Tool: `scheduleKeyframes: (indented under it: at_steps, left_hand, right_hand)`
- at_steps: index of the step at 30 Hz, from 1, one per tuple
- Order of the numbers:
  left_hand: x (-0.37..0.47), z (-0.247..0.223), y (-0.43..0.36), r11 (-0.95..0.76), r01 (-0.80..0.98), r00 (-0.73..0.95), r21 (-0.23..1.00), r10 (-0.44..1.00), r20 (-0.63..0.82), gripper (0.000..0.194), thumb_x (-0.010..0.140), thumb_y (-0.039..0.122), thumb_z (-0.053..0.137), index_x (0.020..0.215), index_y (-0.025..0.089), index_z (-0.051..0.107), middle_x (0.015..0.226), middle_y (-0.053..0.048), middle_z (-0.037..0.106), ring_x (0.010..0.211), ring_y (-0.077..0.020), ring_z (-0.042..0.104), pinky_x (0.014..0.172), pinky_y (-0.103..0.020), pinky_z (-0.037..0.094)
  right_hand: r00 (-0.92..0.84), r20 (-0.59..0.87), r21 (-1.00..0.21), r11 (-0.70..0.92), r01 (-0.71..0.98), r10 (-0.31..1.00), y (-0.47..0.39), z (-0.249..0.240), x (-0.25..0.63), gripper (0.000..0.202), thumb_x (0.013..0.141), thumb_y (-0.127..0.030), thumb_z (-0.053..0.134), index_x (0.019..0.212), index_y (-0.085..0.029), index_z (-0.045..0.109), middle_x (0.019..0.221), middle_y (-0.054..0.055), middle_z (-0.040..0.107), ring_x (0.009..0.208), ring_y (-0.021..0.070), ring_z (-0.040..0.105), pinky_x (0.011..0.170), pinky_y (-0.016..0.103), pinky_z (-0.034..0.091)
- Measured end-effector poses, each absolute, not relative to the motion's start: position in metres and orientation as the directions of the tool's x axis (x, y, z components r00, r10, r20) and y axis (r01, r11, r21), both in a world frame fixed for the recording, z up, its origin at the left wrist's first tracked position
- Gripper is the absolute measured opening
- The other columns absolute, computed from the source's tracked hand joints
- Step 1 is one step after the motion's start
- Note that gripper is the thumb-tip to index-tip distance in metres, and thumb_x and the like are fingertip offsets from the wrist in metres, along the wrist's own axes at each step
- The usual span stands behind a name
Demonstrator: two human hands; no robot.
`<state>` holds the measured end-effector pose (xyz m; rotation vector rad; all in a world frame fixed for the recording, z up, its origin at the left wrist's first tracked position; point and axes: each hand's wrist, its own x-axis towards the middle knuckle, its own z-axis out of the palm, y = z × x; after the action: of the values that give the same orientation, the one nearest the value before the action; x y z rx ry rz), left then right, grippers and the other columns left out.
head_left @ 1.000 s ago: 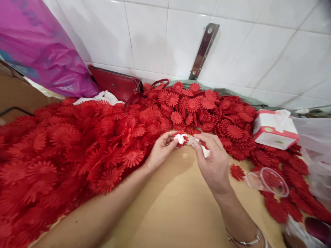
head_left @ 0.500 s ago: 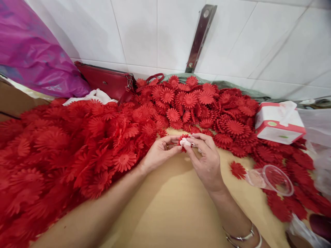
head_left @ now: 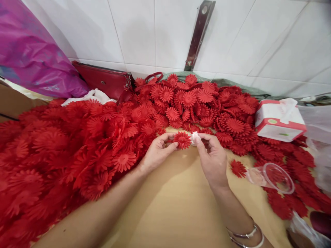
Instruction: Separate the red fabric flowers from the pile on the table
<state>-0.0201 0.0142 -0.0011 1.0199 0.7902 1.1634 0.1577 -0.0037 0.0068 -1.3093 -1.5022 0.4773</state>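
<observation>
Between the thumb and fingers of my left hand [head_left: 158, 151] is the edge of a red artificial flower [head_left: 182, 140], its face turned toward me. My right hand [head_left: 212, 156] pinches a small crumpled white piece [head_left: 194, 137], perhaps tissue or cloth, just right of the petals. Whether the white piece touches the flower I cannot tell. Both hands are over the tan tabletop [head_left: 157, 206], close to its heaped flowers. A large pile of red flowers [head_left: 124, 161] lies to the left, and another heap [head_left: 190, 99] rises behind my hands.
A tissue box [head_left: 280, 120] sits on flowers at the right. Nearer me are a single loose flower [head_left: 238, 168] and a clear plastic cup [head_left: 270, 178] on its side. A red handbag [head_left: 103, 81] and a purple bag [head_left: 38, 55] stand by the tiled wall [head_left: 137, 34].
My right hand has drawn a little to the right with the white piece, which covered the flower before. The flower's whole face now shows in my left hand, which has hardly moved.
</observation>
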Motion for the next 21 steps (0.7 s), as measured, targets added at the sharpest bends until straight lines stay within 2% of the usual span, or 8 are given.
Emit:
scheduleKeyframes:
  at_steps: [3, 5, 9, 11, 15, 19, 21]
  left_hand:
    - [-0.021, -0.004, 0.016, 0.028, -0.344, 0.253, 0.939, 0.965, 0.064, 0.03, 0.082, 0.031, 0.081, 0.106, 0.016, 0.072, 0.107, -0.007, 0.078, 0.09, -0.0162, 0.072, 0.087, -0.028, 0.056]
    - [-0.022, -0.005, 0.017, 0.003, -0.339, 0.253, 0.941, 0.963, 0.088, 0.026, 0.082, 0.032, 0.081, 0.1, 0.016, 0.072, 0.098, -0.006, 0.078, 0.086, -0.0154, 0.071, 0.085, -0.028, 0.055]
    - [-0.022, -0.004, 0.016, -0.053, -0.308, 0.221, 0.95, 0.967, 0.126, 0.02, 0.082, 0.031, 0.08, 0.089, 0.016, 0.07, 0.096, -0.005, 0.076, 0.088, -0.0148, 0.07, 0.086, -0.027, 0.054]
    - [-0.022, -0.004, 0.015, -0.044, -0.305, 0.233, 0.951, 0.965, 0.119, 0.021, 0.08, 0.03, 0.081, 0.09, 0.016, 0.069, 0.092, -0.004, 0.075, 0.083, -0.0139, 0.069, 0.081, -0.026, 0.054]
    - [-0.022, -0.002, 0.014, 0.015, -0.326, 0.231, 0.945, 0.971, 0.064, 0.031, 0.074, 0.03, 0.087, 0.093, 0.016, 0.067, 0.087, -0.002, 0.072, 0.076, -0.0126, 0.067, 0.071, -0.023, 0.052]
    - [-0.022, -0.002, 0.015, 0.011, -0.329, 0.207, 0.944, 0.976, 0.06, 0.03, 0.074, 0.032, 0.087, 0.088, 0.015, 0.067, 0.088, -0.003, 0.072, 0.08, -0.013, 0.067, 0.078, -0.025, 0.053]
    - [-0.023, -0.002, 0.015, -0.008, -0.325, 0.192, 0.946, 0.979, 0.074, 0.029, 0.074, 0.031, 0.087, 0.088, 0.015, 0.067, 0.09, -0.004, 0.073, 0.084, -0.0141, 0.068, 0.081, -0.026, 0.054]
  right_hand:
    - [0.012, 0.259, -0.929, 0.245, 0.279, 0.966, -0.008, 0.014, 0.149, 0.021, 0.096, -0.038, 0.063, 0.106, -0.021, 0.071, 0.103, 0.006, 0.073, 0.093, 0.0194, 0.068, 0.085, 0.036, 0.055]
    - [-0.034, 0.246, -0.939, 0.247, 0.241, 0.969, -0.011, 0.019, 0.144, 0.019, 0.096, -0.037, 0.064, 0.104, -0.022, 0.072, 0.102, 0.005, 0.072, 0.093, 0.0191, 0.067, 0.086, 0.035, 0.054]
    - [0.107, 0.306, -0.932, 0.275, 0.236, 0.946, -0.012, 0.026, 0.143, 0.016, 0.096, -0.033, 0.063, 0.107, -0.023, 0.07, 0.107, 0.006, 0.069, 0.097, 0.019, 0.066, 0.089, 0.035, 0.054]
    - [0.043, 0.368, -0.895, 0.341, 0.289, 0.929, -0.013, 0.028, 0.144, 0.014, 0.097, -0.029, 0.062, 0.107, -0.024, 0.07, 0.108, 0.006, 0.069, 0.101, 0.0193, 0.066, 0.091, 0.035, 0.054]
    - [-0.193, 0.514, -0.722, 0.544, 0.428, 0.835, -0.018, 0.032, 0.14, 0.014, 0.097, -0.017, 0.061, 0.105, -0.023, 0.07, 0.103, 0.006, 0.068, 0.106, 0.0194, 0.065, 0.097, 0.036, 0.052]
    - [-0.068, 0.637, -0.645, 0.579, 0.499, 0.768, -0.02, 0.035, 0.142, 0.018, 0.093, -0.012, 0.062, 0.108, -0.021, 0.068, 0.104, 0.008, 0.068, 0.104, 0.0201, 0.064, 0.098, 0.038, 0.053]
    - [-0.068, 0.633, -0.645, 0.575, 0.503, 0.771, -0.018, 0.035, 0.145, 0.017, 0.093, -0.012, 0.063, 0.105, -0.022, 0.067, 0.103, 0.007, 0.068, 0.102, 0.0206, 0.064, 0.098, 0.04, 0.053]
